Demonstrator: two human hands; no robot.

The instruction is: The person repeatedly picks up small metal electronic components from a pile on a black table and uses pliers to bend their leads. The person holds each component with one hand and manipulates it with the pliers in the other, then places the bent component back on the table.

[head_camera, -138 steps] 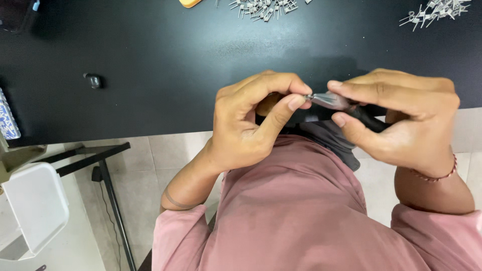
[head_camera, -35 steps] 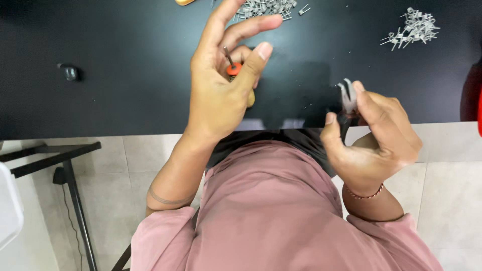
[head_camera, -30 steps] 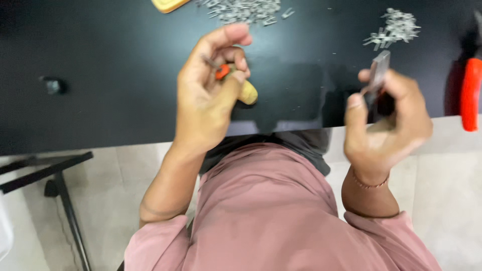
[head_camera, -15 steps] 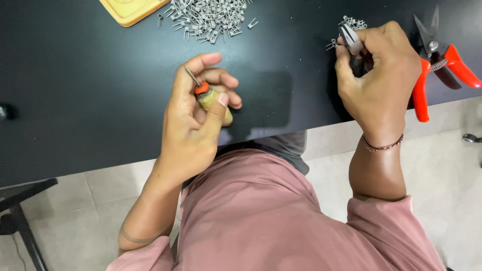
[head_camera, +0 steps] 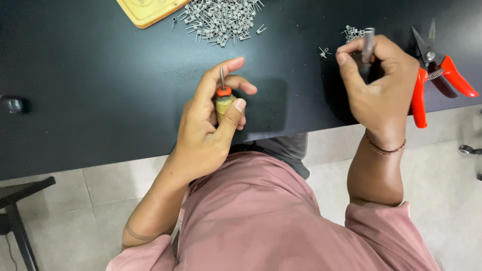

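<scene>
Table (head_camera: 100,75): black, matt, smooth, faint sheen near the far edge; loose pile of small pins (head_camera: 221,20): bare grey metal, dull glint; second, smaller cluster (head_camera: 354,33): same metal. Small tool (head_camera: 223,98) in left hand (head_camera: 208,130): thin grey metal shaft, glossy orange plastic collar, yellowish handle with a worn, rough look. Slim part (head_camera: 368,47) in right hand (head_camera: 379,93): dark grey, metallic sheen; exact material unclear. Cutters (head_camera: 437,75): steel blades and spring, glossy red plastic grips. Tray corner (head_camera: 148,10): yellow, smooth, plastic-like. Shirt (head_camera: 281,221): pink matt cloth; floor tiles (head_camera: 75,216): pale, smooth.
</scene>
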